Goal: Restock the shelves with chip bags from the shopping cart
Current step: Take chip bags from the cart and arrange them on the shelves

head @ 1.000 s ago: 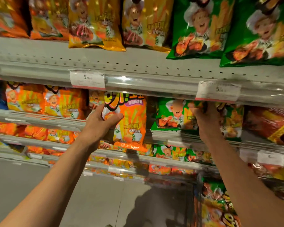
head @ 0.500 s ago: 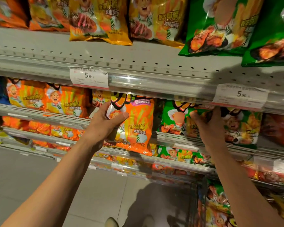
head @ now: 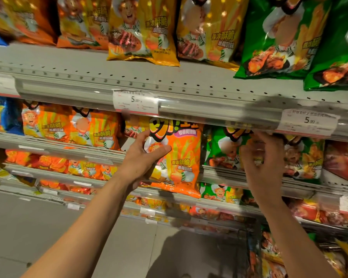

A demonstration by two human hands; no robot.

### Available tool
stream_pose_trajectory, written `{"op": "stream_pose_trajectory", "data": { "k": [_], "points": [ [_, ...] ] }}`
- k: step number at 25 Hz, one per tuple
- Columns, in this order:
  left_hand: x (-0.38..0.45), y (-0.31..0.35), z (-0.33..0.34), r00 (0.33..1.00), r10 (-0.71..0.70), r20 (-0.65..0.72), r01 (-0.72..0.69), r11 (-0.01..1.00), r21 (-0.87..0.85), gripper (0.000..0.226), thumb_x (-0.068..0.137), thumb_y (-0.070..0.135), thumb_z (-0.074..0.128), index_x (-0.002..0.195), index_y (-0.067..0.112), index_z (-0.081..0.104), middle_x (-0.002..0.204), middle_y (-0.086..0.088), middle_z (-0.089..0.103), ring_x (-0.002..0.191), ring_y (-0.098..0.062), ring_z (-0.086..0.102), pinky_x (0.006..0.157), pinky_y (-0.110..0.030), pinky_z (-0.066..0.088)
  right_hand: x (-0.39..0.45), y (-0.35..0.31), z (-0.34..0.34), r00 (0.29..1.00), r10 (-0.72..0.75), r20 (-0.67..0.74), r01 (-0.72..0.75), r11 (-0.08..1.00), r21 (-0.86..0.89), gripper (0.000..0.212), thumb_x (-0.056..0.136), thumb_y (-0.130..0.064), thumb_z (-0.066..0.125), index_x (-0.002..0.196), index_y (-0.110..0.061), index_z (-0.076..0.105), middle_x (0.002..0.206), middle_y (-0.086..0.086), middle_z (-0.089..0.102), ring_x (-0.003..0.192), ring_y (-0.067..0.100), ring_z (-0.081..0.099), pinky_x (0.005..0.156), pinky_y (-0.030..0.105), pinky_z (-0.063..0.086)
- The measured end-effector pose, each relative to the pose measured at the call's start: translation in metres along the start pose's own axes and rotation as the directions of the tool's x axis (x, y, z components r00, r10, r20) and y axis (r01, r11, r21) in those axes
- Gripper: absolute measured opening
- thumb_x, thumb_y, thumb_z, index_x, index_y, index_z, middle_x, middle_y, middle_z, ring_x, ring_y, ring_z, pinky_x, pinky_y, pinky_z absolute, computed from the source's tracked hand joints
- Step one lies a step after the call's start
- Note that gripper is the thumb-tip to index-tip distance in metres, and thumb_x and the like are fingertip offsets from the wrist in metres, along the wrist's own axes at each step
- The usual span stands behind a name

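Note:
My left hand (head: 143,157) grips the left edge of an orange chip bag (head: 181,161), which stands upright at the front of the second shelf (head: 225,175). My right hand (head: 263,163) is blurred. Its thumb and curled fingers close on the top of a green chip bag (head: 221,149) right of the orange one, just under the upper shelf rail (head: 209,111). More green bags (head: 305,157) stand to the right of that hand. The cart's basket is not clearly seen.
Yellow bags (head: 143,33) and green bags (head: 285,37) fill the top shelf. Orange bags (head: 68,125) line the second shelf at left. Price tags (head: 307,121) hang on the rail. Lower shelves hold more bags, and loose bags (head: 269,255) sit low at right. Grey floor (head: 48,227) lies below.
The view has drifted so the shelves sit lower and to the right. My right hand has shifted slightly left and down along the green bag. My left hand keeps its hold on the orange bag.

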State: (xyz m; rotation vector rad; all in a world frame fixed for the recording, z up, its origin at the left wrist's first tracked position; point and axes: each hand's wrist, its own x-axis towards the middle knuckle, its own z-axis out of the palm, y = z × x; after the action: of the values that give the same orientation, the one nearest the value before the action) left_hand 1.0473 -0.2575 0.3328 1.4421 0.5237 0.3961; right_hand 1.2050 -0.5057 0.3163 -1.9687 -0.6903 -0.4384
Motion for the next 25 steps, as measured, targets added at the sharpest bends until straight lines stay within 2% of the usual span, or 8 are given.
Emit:
{"op": "stream_pose_trajectory", "data": {
  "k": [3, 7, 10, 12, 14, 17, 21, 25],
  "points": [
    [-0.007, 0.007, -0.012, 0.997, 0.004, 0.073, 0.0, 0.999, -0.048, 0.049, 0.085, 0.021, 0.081, 0.111, 0.051, 0.052, 0.106, 0.034, 0.055, 0.081, 0.02, 0.064, 0.063, -0.003, 0.049, 0.01, -0.009, 0.012, 0.989, 0.077, 0.127, -0.062, 0.991, -0.115, 0.035, 0.093, -0.015, 0.072, 0.127, -0.011, 0.064, 0.129, 0.015, 0.053, 0.11, 0.033, 0.062, 0.101, 0.045, 0.051],
    [-0.011, 0.007, -0.071, 0.992, 0.047, 0.12, -0.035, 0.994, -0.099, 0.05, 0.083, 0.021, 0.082, 0.116, 0.046, 0.054, 0.119, 0.033, 0.057, 0.106, 0.012, 0.062, 0.08, -0.009, 0.05, -0.001, -0.039, 0.044, 0.994, 0.105, -0.011, -0.106, 0.979, -0.173, 0.027, 0.093, -0.01, 0.069, 0.119, -0.006, 0.066, 0.113, 0.02, 0.061, 0.093, 0.038, 0.065, 0.086, 0.052, 0.054],
    [-0.02, 0.006, -0.138, 0.989, 0.058, 0.134, -0.047, 0.996, -0.079, 0.052, 0.082, 0.022, 0.083, 0.114, 0.053, 0.054, 0.115, 0.041, 0.057, 0.107, 0.016, 0.057, 0.082, -0.011, 0.05, -0.029, -0.091, 0.096, 0.989, 0.141, 0.048, -0.134, 0.983, -0.127, 0.031, 0.091, -0.005, 0.068, 0.122, -0.01, 0.065, 0.114, 0.017, 0.061, 0.103, 0.035, 0.063, 0.096, 0.05, 0.051],
    [-0.023, 0.0, -0.186, 0.992, 0.063, 0.106, -0.062, 0.998, -0.014, 0.052, 0.084, 0.019, 0.082, 0.123, 0.043, 0.057, 0.126, 0.024, 0.064, 0.112, 0.003, 0.061, 0.091, -0.024, 0.052, -0.047, -0.131, 0.136, 0.979, 0.179, 0.1, -0.17, 0.982, -0.086, 0.032, 0.091, -0.003, 0.068, 0.121, -0.014, 0.066, 0.115, 0.011, 0.061, 0.107, 0.031, 0.061, 0.096, 0.037, 0.047],
    [-0.029, -0.004, -0.23, 0.992, 0.066, 0.105, -0.067, 0.998, 0.011, 0.055, 0.083, 0.013, 0.082, 0.132, 0.021, 0.059, 0.124, -0.003, 0.068, 0.099, -0.009, 0.063, 0.078, -0.028, 0.052, -0.066, -0.174, 0.175, 0.976, 0.148, 0.158, -0.139, 0.988, -0.064, 0.03, 0.091, -0.007, 0.068, 0.116, -0.023, 0.065, 0.113, 0.003, 0.059, 0.107, 0.021, 0.057, 0.091, 0.024, 0.039],
    [-0.037, -0.014, -0.28, 0.983, -0.002, 0.182, 0.001, 1.0, 0.004, 0.049, 0.082, 0.004, 0.077, 0.128, 0.008, 0.06, 0.092, 0.004, 0.072, 0.072, -0.006, 0.063, 0.059, -0.019, 0.048, -0.086, -0.22, 0.218, 0.97, 0.125, 0.207, -0.118, 0.992, -0.045, 0.023, 0.091, -0.012, 0.067, 0.11, -0.026, 0.065, 0.111, -0.001, 0.062, 0.105, 0.011, 0.055, 0.088, 0.016, 0.036],
    [-0.047, -0.025, -0.321, 0.979, -0.039, 0.201, 0.032, 0.999, 0.038, 0.052, 0.087, 0.01, 0.079, 0.128, 0.035, 0.057, 0.094, 0.023, 0.076, 0.081, 0.003, 0.072, 0.062, -0.012, 0.053, -0.106, -0.255, 0.239, 0.972, 0.141, 0.189, -0.135, 0.99, -0.048, 0.023, 0.094, -0.01, 0.069, 0.115, -0.018, 0.069, 0.112, -0.003, 0.064, 0.107, 0.016, 0.06, 0.091, 0.031, 0.045],
    [-0.047, -0.007, -0.348, 0.955, 0.031, 0.294, -0.056, 0.995, 0.078, 0.053, 0.085, 0.016, 0.081, 0.128, 0.039, 0.061, 0.105, 0.016, 0.075, 0.089, -0.001, 0.072, 0.067, -0.014, 0.054, -0.093, -0.287, 0.233, 0.991, 0.005, 0.135, -0.007, 1.0, 0.013, 0.021, 0.094, -0.011, 0.068, 0.111, -0.022, 0.067, 0.106, -0.009, 0.065, 0.101, 0.008, 0.061, 0.086, 0.02, 0.048]
  ]
}}
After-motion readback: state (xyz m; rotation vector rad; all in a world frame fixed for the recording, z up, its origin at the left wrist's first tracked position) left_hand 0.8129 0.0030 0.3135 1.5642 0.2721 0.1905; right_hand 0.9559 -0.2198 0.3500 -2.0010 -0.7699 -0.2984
